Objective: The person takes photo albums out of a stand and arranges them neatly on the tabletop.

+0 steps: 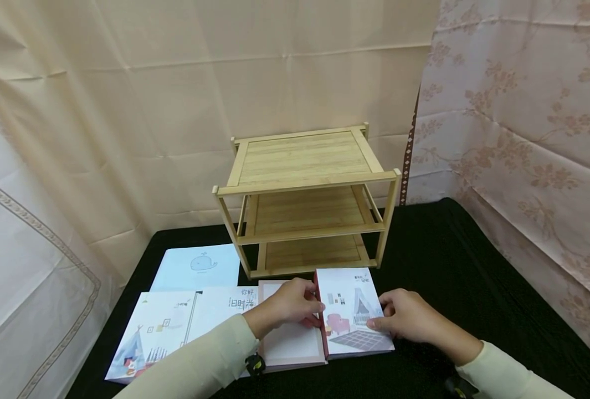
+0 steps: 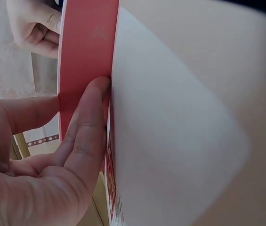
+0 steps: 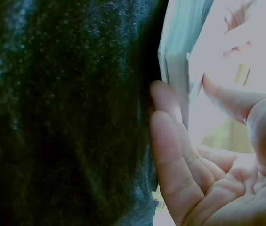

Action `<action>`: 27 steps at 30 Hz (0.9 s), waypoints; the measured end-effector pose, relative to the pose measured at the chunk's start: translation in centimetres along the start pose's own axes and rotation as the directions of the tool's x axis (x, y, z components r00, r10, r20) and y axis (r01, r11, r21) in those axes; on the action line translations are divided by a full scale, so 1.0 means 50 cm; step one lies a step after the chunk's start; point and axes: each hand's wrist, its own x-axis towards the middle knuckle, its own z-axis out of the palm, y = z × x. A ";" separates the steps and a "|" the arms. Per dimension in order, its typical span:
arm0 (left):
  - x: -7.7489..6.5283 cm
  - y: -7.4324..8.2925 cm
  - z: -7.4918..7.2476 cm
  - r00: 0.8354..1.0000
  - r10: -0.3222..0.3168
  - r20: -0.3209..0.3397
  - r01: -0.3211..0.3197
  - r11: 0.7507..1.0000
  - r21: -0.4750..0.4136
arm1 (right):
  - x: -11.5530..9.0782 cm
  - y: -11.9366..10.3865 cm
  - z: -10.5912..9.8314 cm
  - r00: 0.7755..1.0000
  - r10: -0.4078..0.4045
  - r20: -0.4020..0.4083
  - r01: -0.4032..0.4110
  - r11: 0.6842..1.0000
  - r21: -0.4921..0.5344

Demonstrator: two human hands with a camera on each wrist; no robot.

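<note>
A thick book [image 1: 352, 318] with a red spine and a pale cover, printed with a tent and pink armchair, lies at the front middle of the table. My left hand [image 1: 297, 303] pinches its spine [image 2: 88, 44], the thumb at one edge and the fingers along the other. At the opposite side my right hand [image 1: 409, 316] holds the book, thumb on the cover and fingers beneath; the page edges [image 3: 187, 33] show in the right wrist view. Under my left hand is another book [image 1: 295, 349] with a plain pale face and thin border, butting against the red spine.
Further left lie a tent-printed book [image 1: 162, 321], a white book [image 1: 220, 302] with lettering, partly behind my left sleeve, and a pale blue whale book [image 1: 180, 269]. Behind stands a three-tier wooden shelf [image 1: 304, 158]. Black cloth [image 1: 439, 260] covers the table, with curtains [image 1: 175, 111] around.
</note>
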 end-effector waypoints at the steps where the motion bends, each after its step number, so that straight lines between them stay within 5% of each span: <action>1: 0.000 0.000 0.000 1.000 -0.004 0.002 0.004 1.000 0.001 | 0.000 0.001 0.001 1.000 0.003 0.002 -0.003 1.000 -0.002; 27: 0.026 0.029 0.017 0.993 -0.113 0.040 0.108 0.988 0.107 | 0.033 0.008 -0.002 0.998 0.023 0.062 -0.020 0.998 -0.056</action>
